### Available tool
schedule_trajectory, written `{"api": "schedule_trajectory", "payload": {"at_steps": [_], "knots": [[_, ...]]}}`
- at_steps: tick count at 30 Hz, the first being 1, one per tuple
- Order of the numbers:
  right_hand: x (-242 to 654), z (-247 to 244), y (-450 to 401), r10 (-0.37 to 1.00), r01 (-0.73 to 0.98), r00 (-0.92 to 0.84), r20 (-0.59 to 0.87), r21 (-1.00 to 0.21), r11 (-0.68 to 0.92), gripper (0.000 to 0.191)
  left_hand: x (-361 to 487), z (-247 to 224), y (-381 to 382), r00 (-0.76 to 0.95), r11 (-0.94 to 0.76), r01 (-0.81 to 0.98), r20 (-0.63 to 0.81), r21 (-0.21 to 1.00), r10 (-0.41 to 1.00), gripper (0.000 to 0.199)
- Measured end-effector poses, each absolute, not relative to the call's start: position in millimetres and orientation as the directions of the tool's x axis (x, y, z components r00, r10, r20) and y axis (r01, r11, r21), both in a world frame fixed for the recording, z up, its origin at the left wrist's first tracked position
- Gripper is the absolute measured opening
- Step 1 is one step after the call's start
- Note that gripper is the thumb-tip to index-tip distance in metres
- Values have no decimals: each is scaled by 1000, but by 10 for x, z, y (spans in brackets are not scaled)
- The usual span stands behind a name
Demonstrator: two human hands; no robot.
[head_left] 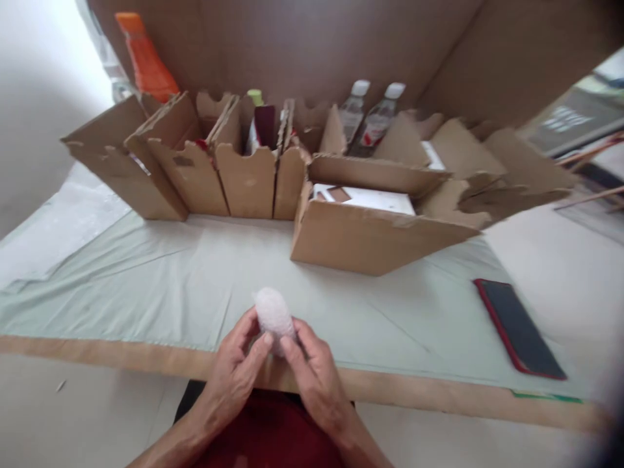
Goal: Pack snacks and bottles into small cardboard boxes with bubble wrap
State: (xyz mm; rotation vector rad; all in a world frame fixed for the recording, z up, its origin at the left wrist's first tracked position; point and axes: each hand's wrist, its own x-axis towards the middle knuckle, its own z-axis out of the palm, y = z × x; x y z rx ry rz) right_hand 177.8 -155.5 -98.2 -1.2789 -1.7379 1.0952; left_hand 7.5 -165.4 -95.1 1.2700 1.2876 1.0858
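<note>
Table (414,389) under pale green cloth (351,312) (wrinkled at left), cardboard boxes (246,182), red-edged phone (519,328)

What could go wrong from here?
The white oval bundle is held between the left hand and right hand by the front edge of the pale green cloth-covered table; a slip might send it to the floor. The black rectangular phone with red edging lies near that edge and could get knocked off.

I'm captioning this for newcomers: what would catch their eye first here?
Probably the bright orange bottle, rising above the cardboard boxes at upper left. Next, the whitish oblong object held between the left grip and right grip, low in the middle. Then the dark, red-edged phone lying on the pale cloth at right.
</note>
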Motion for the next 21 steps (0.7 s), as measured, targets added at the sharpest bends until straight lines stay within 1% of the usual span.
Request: {"api": "schedule_trajectory", "payload": {"at_steps": [2,4,6,7,8,9,11,12,13,15,17,18,19,20,21], "knots": [[1902,-936,-1607,961,382,-255,110,-901,204,28,82,-973,-1622,36,9,169,-15,986,999,34],[2102,-866,-1595,963,389,-220,156,-891,234,30,81,-1013,-1599,48,-104,273,94,956,994,27],[2308,-765,-1551,969,349,-221,113,-918,186,45,118,-1031,-1582,114,-272,359,248,893,962,26],[2390,-709,-1525,965,331,-250,76,-930,159,53,157,-1022,-1575,167,-352,374,311,858,936,29],[2452,-653,-1500,953,326,-299,39,-935,140,56,207,-1001,-1566,224,-411,371,349,833,910,31],[2495,-599,-1477,936,332,-351,6,-934,131,52,261,-972,-1555,279,-450,355,367,819,887,31],[2556,-496,-1435,903,352,-428,-25,-925,141,29,353,-907,-1524,359,-485,312,371,817,856,29],[2594,-439,-1415,894,358,-448,-24,-921,155,19,376,-882,-1503,381,-496,292,376,818,845,28],[2650,-370,-1390,897,364,-443,-13,-916,166,14,380,-870,-1479,394,-500,282,377,819,838,30],[2835,-176,-1315,940,374,-338,50,-909,183,9,334,-891,-1417,387,-496,308,370,812,845,41],[3093,101,-1178,977,397,-106,185,-893,213,10,258,-968,-1343,343,-467,367,349,805,872,48],[3225,258,-1079,958,432,39,282,-870,239,12,228,-1018,-1305,325,-448,390,335,804,884,46],[3344,417,-959,908,496,177,379,-832,250,15,210,-1070,-1270,311,-439,399,331,805,891,41],[3439,567,-822,841,585,263,473,-771,251,18,207,-1120,-1241,305,-443,397,340,803,890,36],[3502,701,-673,786,689,281,550,-686,234,20,217,-1164,-1218,308,-456,394,353,798,883,32]]}}
